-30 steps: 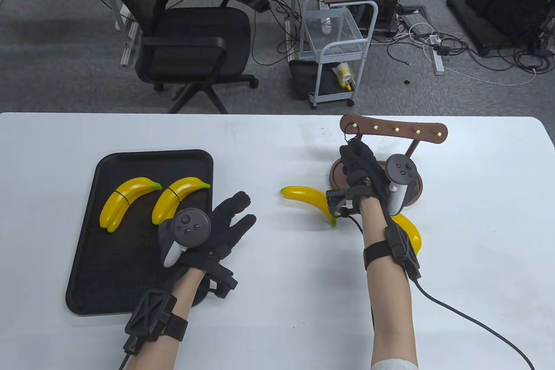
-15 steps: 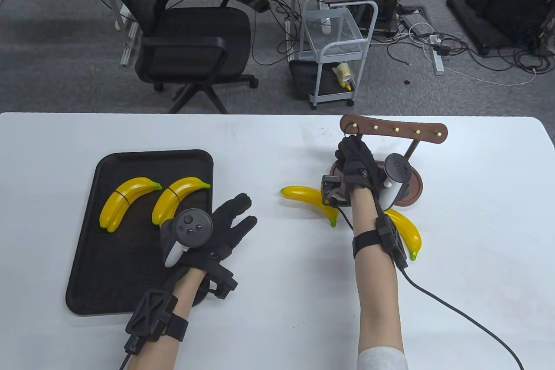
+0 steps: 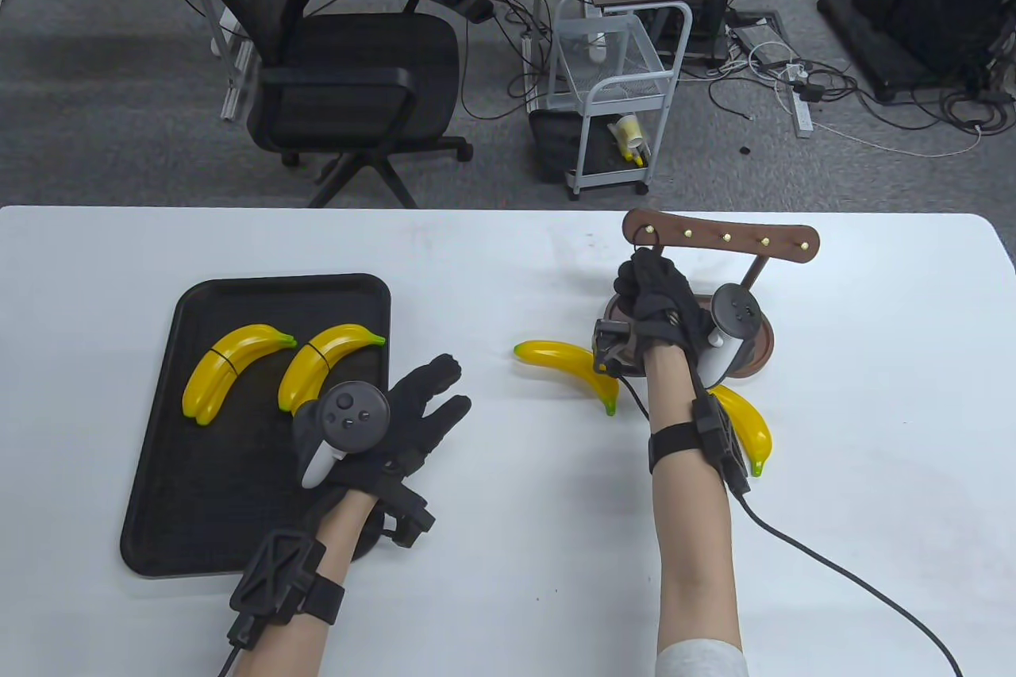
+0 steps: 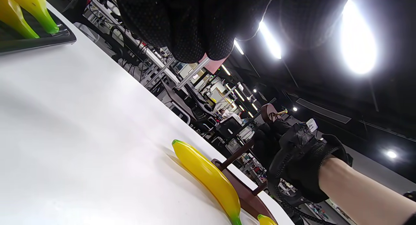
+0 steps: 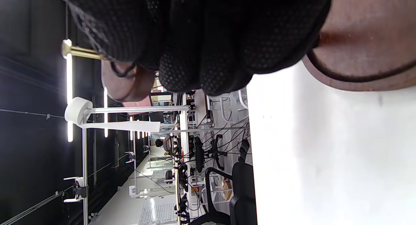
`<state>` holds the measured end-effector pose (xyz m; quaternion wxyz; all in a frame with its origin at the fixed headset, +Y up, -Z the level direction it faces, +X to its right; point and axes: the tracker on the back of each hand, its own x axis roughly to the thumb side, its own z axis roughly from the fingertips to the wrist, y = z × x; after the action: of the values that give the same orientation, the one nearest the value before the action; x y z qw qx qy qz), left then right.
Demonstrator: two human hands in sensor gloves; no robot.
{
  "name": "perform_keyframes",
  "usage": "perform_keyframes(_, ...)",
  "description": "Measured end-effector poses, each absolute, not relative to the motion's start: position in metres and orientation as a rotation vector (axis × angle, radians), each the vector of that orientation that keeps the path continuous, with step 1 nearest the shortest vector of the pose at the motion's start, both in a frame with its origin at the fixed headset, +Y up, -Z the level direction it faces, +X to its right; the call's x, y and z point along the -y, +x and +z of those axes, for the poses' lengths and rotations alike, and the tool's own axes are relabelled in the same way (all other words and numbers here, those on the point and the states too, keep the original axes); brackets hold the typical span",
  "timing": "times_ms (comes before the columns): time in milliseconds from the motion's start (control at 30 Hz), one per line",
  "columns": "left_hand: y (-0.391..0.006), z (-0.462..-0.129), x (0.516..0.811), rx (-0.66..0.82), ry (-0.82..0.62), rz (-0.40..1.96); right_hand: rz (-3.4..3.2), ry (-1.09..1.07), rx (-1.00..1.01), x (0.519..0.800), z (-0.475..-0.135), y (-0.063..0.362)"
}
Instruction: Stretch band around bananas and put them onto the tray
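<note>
Two banded banana pairs (image 3: 230,367) (image 3: 325,359) lie on the black tray (image 3: 198,486). One loose banana (image 3: 567,363) lies left of my right wrist, another (image 3: 750,423) right of the forearm. My right hand (image 3: 639,268) is up at the wooden peg rack (image 3: 722,236), its fingers curled at the leftmost peg and pinching a thin black band (image 5: 122,72) that loops off the brass peg (image 5: 78,51). My left hand (image 3: 444,383) lies flat on the table beside the tray's right edge, fingers straight, holding nothing. The left wrist view shows the nearer loose banana (image 4: 208,176) and my right hand (image 4: 292,160).
The rack's round brown base (image 3: 758,348) stands behind my right wrist, with several more brass pegs along its bar. A cable trails from my right forearm to the lower right. An office chair (image 3: 349,74) and a white cart (image 3: 615,98) stand beyond the table's far edge.
My right forearm swung left, uncovering the right-hand loose banana, and the hand closed in on the leftmost peg. The left hand stayed put.
</note>
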<state>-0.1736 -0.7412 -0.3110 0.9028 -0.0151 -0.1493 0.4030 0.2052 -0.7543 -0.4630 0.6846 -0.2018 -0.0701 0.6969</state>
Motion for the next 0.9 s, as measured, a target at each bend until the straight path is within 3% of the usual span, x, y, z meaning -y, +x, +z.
perform_keyframes(433,-0.174,-0.311,0.741,0.313,-0.034,0.835,1.724,-0.332,0.219,0.714,-0.447,0.212)
perform_keyframes(900,-0.17,-0.311,0.742,0.325,-0.036,0.822,1.94,0.0,0.127,0.69,-0.406,0.21)
